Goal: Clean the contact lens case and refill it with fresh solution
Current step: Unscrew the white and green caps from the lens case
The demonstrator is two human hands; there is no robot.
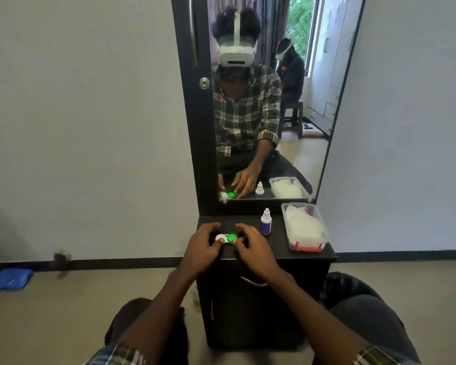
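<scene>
The contact lens case (226, 238) lies flat on the dark bench (279, 248), toward its near left part, with a white cap on the left and a green cap (232, 237) on the right. Both caps look to be on, so the cleaning has probably not got far.

The left hand (204, 245) curls over the white end, fingers bent round it and thumb pressing at its near edge; this looks like a steadying hold so the case does not spin. The right hand (249, 246) curls round the green end, its fingertips (234, 241) pinching the rim of that cap, which suits a twist to unscrew it. Keeping the case down on the bench, rather than lifted, gives both hands something to push against.

Just right of the hands and a little farther off stands the solution bottle (266, 222), upright and capped, within easy reach for the refill. Farther right sits a clear plastic box (304, 229) with red latches, holding what seems to be white tissue or cloth, likely meant for wiping. A mirror (261, 101) rises behind the bench and reflects the hands and the things.
</scene>
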